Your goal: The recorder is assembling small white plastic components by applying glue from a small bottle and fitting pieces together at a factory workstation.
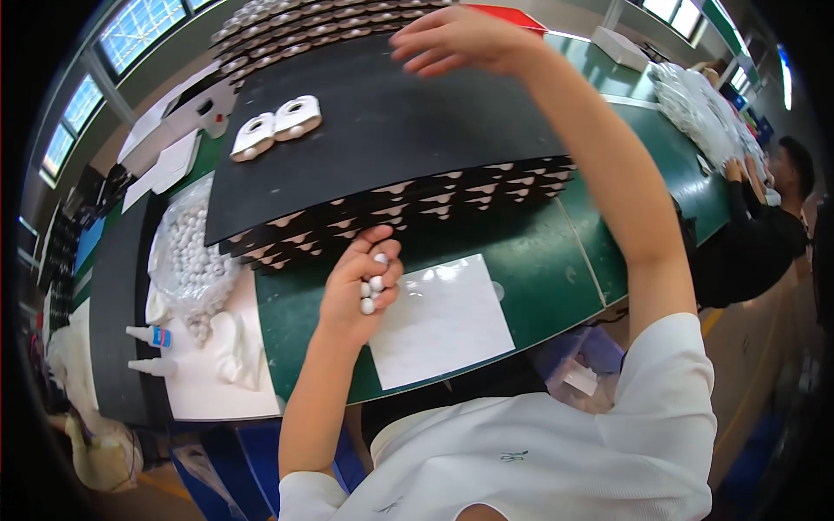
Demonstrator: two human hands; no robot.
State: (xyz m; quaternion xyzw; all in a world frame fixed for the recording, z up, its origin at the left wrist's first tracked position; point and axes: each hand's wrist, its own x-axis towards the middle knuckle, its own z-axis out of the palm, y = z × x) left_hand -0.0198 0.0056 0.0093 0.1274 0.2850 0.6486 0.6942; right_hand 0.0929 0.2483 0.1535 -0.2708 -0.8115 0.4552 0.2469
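Several small white balls (367, 306) rest in my left hand (360, 282), its fingers curled round them, in front of the stack. Over the far right part of the top black board (365, 113), my right hand (456, 39) is stretched out with its fingers extended. Nothing shows in it, and whether it touches the board I cannot tell. Two white moulded pieces with round holes (297, 119) lie side by side on the board's left part, a white ball at the front of each. Below, stacked boards (434, 200) have similar white pieces between them.
Left of the stack are a clear bag of white balls (184, 252), a blue-labelled squeeze bottle (149, 336) and a white squeeze bottle (153, 367). A white sheet (447, 321) lies on the green table (547, 295). A person in black (760, 230) works at the right.
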